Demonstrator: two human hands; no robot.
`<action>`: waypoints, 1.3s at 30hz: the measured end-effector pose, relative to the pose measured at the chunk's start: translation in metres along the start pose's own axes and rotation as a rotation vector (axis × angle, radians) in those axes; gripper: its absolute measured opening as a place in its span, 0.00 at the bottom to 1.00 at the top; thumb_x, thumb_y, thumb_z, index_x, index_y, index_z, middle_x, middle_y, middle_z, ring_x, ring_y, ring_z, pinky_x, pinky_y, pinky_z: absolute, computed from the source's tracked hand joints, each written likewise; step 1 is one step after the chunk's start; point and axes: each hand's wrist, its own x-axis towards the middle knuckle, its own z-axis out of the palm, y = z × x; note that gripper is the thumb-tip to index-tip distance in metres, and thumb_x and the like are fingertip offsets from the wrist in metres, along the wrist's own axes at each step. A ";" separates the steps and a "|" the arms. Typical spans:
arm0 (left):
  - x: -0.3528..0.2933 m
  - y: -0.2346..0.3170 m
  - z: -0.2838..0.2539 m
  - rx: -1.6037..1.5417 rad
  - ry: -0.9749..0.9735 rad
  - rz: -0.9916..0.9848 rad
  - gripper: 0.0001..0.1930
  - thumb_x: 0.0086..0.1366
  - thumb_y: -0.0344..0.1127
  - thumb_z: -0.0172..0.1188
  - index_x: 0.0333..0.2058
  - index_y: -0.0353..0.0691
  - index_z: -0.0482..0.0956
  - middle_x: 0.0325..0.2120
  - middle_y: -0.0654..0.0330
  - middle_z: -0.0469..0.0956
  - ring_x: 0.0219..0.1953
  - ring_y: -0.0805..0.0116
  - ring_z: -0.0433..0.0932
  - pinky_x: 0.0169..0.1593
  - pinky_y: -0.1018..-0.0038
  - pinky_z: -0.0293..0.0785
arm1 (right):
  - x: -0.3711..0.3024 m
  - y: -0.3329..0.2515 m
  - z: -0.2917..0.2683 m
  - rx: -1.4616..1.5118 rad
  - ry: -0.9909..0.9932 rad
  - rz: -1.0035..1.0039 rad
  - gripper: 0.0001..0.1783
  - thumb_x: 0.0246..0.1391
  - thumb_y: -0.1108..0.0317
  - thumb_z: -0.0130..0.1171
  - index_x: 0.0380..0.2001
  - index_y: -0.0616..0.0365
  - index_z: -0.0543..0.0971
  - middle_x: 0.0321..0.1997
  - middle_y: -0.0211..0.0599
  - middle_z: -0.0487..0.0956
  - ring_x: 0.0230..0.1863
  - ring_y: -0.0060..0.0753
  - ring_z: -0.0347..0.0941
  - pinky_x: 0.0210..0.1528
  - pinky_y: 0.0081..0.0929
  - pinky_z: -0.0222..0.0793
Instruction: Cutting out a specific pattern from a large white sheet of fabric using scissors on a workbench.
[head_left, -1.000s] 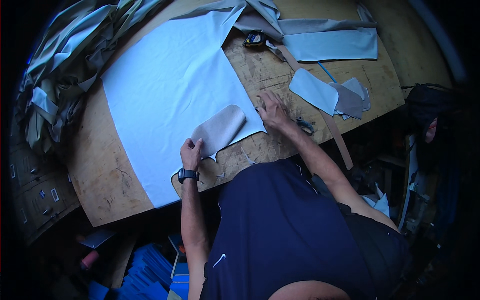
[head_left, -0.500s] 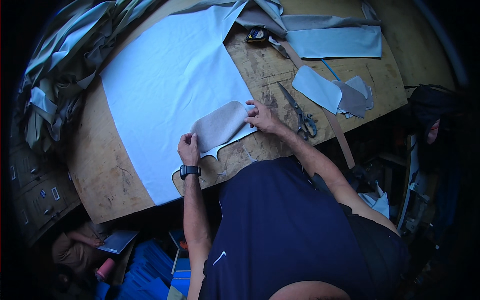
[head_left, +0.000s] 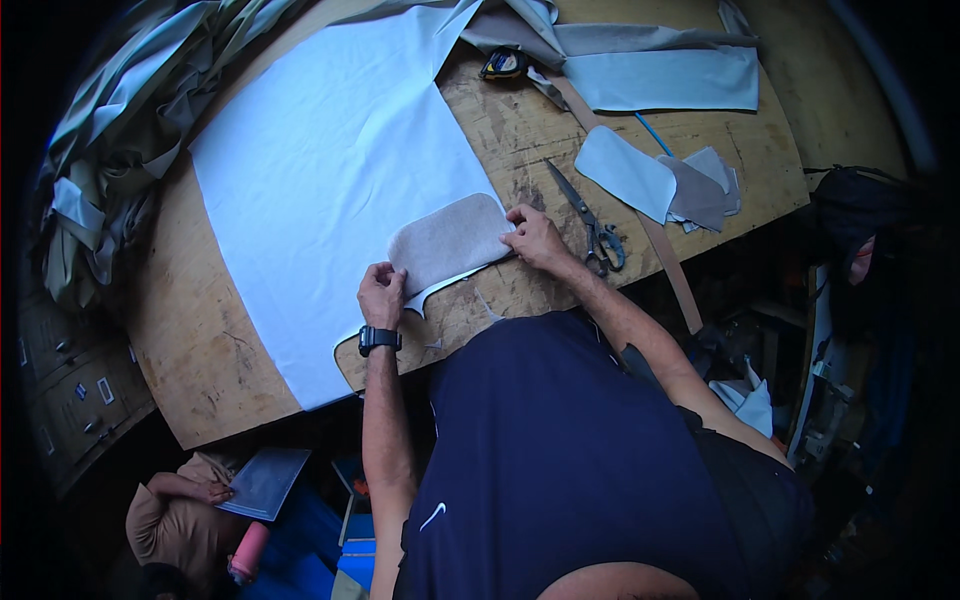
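Observation:
A grey fabric panel [head_left: 452, 240] with rounded corners lies over the front right edge of a large white sheet of material [head_left: 330, 180]. My left hand [head_left: 382, 292], with a dark watch above it on the wrist, pinches the panel's left end. At its right end, my right hand [head_left: 533, 238] grips the panel between thumb and fingers. The white sheet has a curved cut-out edge just in front of the panel. Large scissors [head_left: 590, 215] lie on the wooden table [head_left: 515, 130] to the right of my right hand.
Cut white and grey pieces [head_left: 630, 175] and a tan strip [head_left: 672, 270] lie at the right. Farther back are a tape measure [head_left: 503, 65] and folded material [head_left: 665, 80]. Crumpled material [head_left: 110, 150] is heaped at left. A person [head_left: 185, 510] sits below the table's left side, holding a flat panel.
The grey panel has turned to lie more level and flatter, its right end now in my right hand's fingers. The seated person appears farther right in view.

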 end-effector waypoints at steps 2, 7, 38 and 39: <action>0.000 0.002 -0.001 0.123 -0.027 0.015 0.14 0.64 0.40 0.68 0.39 0.33 0.83 0.29 0.58 0.84 0.29 0.73 0.81 0.36 0.72 0.78 | 0.002 0.003 0.000 -0.029 0.031 0.007 0.19 0.54 0.67 0.70 0.46 0.64 0.77 0.27 0.35 0.83 0.26 0.24 0.79 0.32 0.28 0.74; -0.004 0.009 0.000 0.182 -0.014 -0.002 0.14 0.63 0.41 0.68 0.37 0.33 0.84 0.27 0.59 0.84 0.28 0.72 0.81 0.36 0.72 0.78 | 0.002 0.003 -0.004 -0.030 0.065 0.023 0.17 0.49 0.65 0.71 0.39 0.61 0.79 0.29 0.38 0.83 0.34 0.37 0.82 0.41 0.36 0.77; 0.000 0.015 -0.006 0.189 -0.144 -0.140 0.13 0.63 0.40 0.68 0.32 0.33 0.83 0.23 0.62 0.83 0.23 0.76 0.79 0.30 0.77 0.76 | 0.000 -0.011 -0.022 -0.236 -0.059 -0.034 0.15 0.48 0.70 0.72 0.35 0.60 0.75 0.26 0.37 0.81 0.31 0.34 0.81 0.37 0.34 0.76; 0.000 0.015 -0.006 0.199 -0.133 -0.126 0.13 0.63 0.40 0.68 0.32 0.33 0.83 0.23 0.62 0.83 0.23 0.77 0.79 0.29 0.77 0.76 | 0.000 -0.010 -0.022 -0.239 -0.063 -0.033 0.15 0.48 0.70 0.72 0.35 0.60 0.75 0.26 0.37 0.81 0.31 0.34 0.81 0.36 0.34 0.76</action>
